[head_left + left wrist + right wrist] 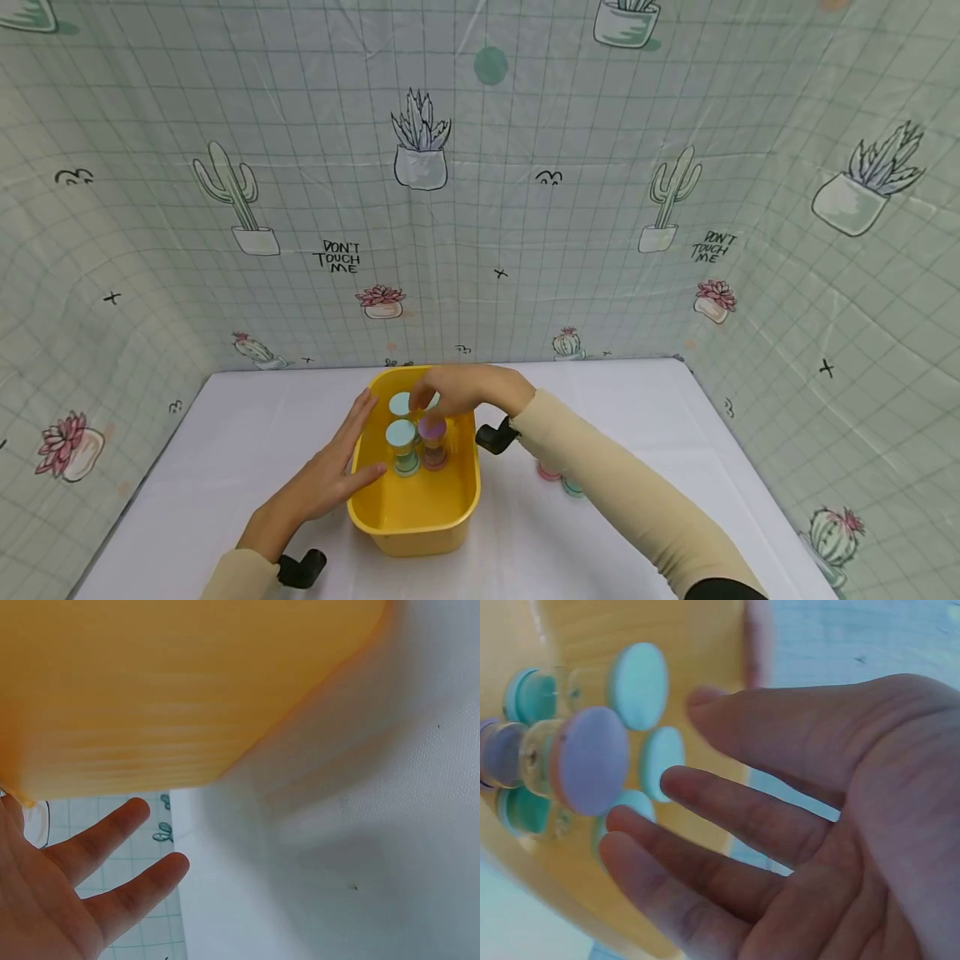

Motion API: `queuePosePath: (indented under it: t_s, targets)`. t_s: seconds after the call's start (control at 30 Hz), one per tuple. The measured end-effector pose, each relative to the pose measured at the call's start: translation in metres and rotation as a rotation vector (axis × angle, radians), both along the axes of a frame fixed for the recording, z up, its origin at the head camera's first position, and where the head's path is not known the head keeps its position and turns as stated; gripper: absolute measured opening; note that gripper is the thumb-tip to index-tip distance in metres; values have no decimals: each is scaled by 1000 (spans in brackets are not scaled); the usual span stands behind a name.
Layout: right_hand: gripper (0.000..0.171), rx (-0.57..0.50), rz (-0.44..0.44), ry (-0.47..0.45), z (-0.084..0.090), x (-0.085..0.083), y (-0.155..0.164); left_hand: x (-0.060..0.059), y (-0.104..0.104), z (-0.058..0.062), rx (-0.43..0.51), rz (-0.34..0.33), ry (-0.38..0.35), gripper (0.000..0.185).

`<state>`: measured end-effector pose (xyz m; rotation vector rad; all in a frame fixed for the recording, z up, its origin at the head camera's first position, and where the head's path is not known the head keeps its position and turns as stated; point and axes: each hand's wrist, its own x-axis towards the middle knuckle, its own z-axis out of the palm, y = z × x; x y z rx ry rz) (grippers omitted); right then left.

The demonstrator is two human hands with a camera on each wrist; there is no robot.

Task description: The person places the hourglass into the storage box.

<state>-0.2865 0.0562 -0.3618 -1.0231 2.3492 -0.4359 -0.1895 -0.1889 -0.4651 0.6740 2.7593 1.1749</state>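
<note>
Several small sand timers stand upright in a yellow plastic bin (420,542). One has a purple cap (432,428); the others, such as the front-left timer (401,433) and a rear timer (400,404), have pale teal caps. My right hand (465,389) reaches over the bin's far right rim, its spread fingers (727,810) close to the caps and gripping nothing. The left hand (330,471) lies along the left rim with straight fingers and the thumb over the edge. In the left wrist view, two fingers extend below the bin's wall (187,697).
On the white tabletop (187,500), right of the bin, a red round end (549,473) and a green round end (573,487) show partly under the right sleeve. Cactus-print fabric (480,217) surrounds the table's back and sides.
</note>
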Motion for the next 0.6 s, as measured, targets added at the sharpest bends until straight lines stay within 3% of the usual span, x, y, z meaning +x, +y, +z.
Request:
queuePosePath:
  t_s: [0.17,0.3,0.6]
  targets:
    - [32,-166,13,35,13,-3,25,1,0,-1,7,6,-5,90]
    - [34,-263,-61,79,17,-5,57,1,1,-2,4,6,-1,91]
    - [48,-291,-250,138,-11,2,136,0,1,1,1,2,5,91]
